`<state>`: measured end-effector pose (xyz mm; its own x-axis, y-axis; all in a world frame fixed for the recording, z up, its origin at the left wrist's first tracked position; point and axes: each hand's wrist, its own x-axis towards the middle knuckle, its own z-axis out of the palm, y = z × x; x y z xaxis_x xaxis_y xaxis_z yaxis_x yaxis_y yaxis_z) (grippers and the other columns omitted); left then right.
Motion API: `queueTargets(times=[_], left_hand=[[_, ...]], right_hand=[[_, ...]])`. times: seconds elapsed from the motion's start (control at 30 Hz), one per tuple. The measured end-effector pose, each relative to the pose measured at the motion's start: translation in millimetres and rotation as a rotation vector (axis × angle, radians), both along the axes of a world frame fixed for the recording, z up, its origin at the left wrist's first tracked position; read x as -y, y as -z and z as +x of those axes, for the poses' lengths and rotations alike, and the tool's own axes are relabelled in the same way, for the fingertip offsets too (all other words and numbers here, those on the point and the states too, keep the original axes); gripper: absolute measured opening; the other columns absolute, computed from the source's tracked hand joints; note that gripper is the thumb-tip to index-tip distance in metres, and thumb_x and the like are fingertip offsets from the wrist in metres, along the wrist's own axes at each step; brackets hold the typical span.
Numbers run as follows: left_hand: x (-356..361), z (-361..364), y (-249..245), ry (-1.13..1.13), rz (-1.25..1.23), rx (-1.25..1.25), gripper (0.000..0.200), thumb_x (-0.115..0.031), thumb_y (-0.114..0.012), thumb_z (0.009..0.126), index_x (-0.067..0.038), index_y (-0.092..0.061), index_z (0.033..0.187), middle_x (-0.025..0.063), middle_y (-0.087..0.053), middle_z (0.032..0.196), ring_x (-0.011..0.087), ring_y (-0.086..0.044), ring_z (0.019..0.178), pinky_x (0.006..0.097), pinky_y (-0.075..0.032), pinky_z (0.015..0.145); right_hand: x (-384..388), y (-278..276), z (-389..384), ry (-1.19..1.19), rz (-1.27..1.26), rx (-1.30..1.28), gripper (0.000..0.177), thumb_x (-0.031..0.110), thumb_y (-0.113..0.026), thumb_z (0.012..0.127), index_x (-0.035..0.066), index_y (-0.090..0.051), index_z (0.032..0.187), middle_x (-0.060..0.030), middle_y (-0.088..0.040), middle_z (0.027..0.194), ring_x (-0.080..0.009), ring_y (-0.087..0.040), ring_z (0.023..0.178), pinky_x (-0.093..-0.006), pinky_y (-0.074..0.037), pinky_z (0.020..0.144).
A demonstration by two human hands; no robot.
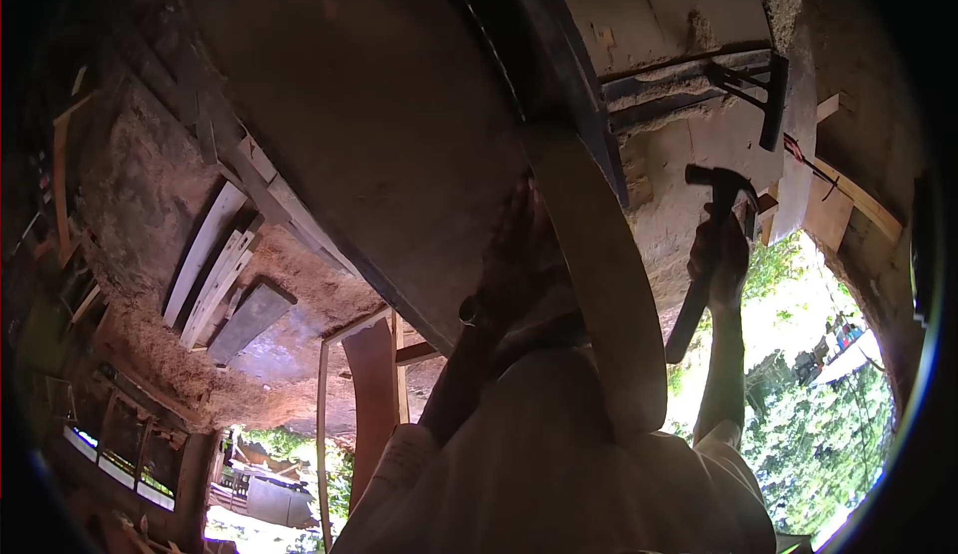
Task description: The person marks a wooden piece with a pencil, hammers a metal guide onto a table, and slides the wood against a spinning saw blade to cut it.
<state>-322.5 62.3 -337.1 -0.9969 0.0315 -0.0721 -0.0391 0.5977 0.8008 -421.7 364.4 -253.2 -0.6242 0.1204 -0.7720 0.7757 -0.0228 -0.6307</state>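
Observation:
My right hand is closed around the handle of a claw hammer, whose head points up at the right of the view. My left hand, in shadow, lies with its fingers stretched out on a large dark panel. Right beside it is a curved wooden piece, which runs down in front of my torso. Its upper end meets a dark curved strip. The outlines of the left fingers are dim.
Boards lie on the dusty ground at left. A black T-shaped object rests on a sawdust-strewn wooden surface at upper right. A thin wooden frame stands at lower left. Greenery shows outside.

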Motion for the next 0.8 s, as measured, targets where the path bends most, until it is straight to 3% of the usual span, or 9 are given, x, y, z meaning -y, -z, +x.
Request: queueTargets(times=[0.03,0.13,0.17,0.2,0.5,0.63,0.73,0.8], left_hand=[[1,-1,1,0.002,0.01,-0.008,0.111,-0.051,-0.08,0.074,-0.005,-0.027,0.161,0.0244,-0.022,0.167,0.0371,-0.022,0.156,0.051,-0.028,0.122],[3,0,5,0.005,0.026,0.003,0.112,-0.049,-0.082,0.072,-0.006,-0.03,0.16,0.0244,-0.022,0.167,0.0375,-0.023,0.155,0.0506,-0.029,0.122],[3,1,6,0.001,0.03,0.016,0.112,-0.049,-0.083,0.071,-0.006,-0.03,0.16,0.0244,-0.022,0.167,0.0376,-0.023,0.155,0.0504,-0.029,0.122],[3,1,4,-0.003,0.04,0.04,0.112,-0.048,-0.083,0.07,-0.006,-0.03,0.16,0.0245,-0.022,0.166,0.0376,-0.024,0.155,0.0502,-0.03,0.121],[2,-4,0,-0.007,0.034,0.057,0.115,-0.049,-0.083,0.07,-0.003,-0.027,0.16,0.0249,-0.023,0.166,0.0362,-0.024,0.155,0.0493,-0.03,0.122],[0,0,2,0.003,0.009,0.039,0.115,-0.049,-0.082,0.071,-0.001,-0.026,0.16,0.0254,-0.024,0.165,0.0351,-0.024,0.155,0.049,-0.029,0.123],[2,-1,3,-0.001,0.025,0.014,0.116,-0.048,-0.082,0.071,-0.001,-0.025,0.16,0.0259,-0.025,0.165,0.0351,-0.025,0.155,0.0494,-0.029,0.122],[3,-2,2,-0.004,0.045,0.008,0.117,-0.048,-0.083,0.071,-0.001,-0.024,0.16,0.0262,-0.025,0.165,0.0351,-0.025,0.155,0.0497,-0.029,0.122]], right_hand=[[6,6,-13,0.058,0.048,0.092,0.038,0.044,-0.044,0.109,0.01,-0.056,0.119,0.0046,-0.045,0.065,-0.0066,-0.039,0.042,-0.0277,-0.033,0.037],[26,19,-23,-0.105,0.047,0.332,0.036,0.045,-0.046,0.108,0.01,-0.055,0.114,0.003,-0.045,0.065,-0.0071,-0.039,0.042,-0.0273,-0.033,0.038],[33,16,-21,-0.31,-0.078,0.299,0.036,0.045,-0.047,0.108,0.01,-0.053,0.111,0.0024,-0.045,0.065,-0.0075,-0.039,0.043,-0.0272,-0.032,0.039],[35,14,-23,-0.322,-0.051,0.291,0.036,0.045,-0.048,0.108,0.01,-0.053,0.112,0.0023,-0.045,0.065,-0.0076,-0.039,0.043,-0.0273,-0.032,0.039],[28,23,-47,-0.194,-0.095,0.204,0.034,0.046,-0.047,0.108,0.013,-0.055,0.11,0.0052,-0.044,0.062,-0.0069,-0.038,0.042,-0.0261,-0.031,0.038],[31,40,-37,-0.202,-0.007,0.17,0.035,0.045,-0.048,0.107,0.014,-0.06,0.1,0.0037,-0.049,0.063,-0.0088,-0.046,0.044,-0.0254,-0.037,0.04],[35,52,-31,-0.291,0.135,-0.012,0.034,0.043,-0.048,0.108,0.012,-0.06,0.105,0.0001,-0.054,0.067,-0.0099,-0.049,0.044,-0.0268,-0.042,0.04],[54,42,-37,-0.424,0.408,-0.035,0.029,0.034,-0.053,0.107,0.008,-0.062,0.11,-0.0034,-0.058,0.073,-0.0129,-0.056,0.051,-0.0283,-0.047,0.046]])
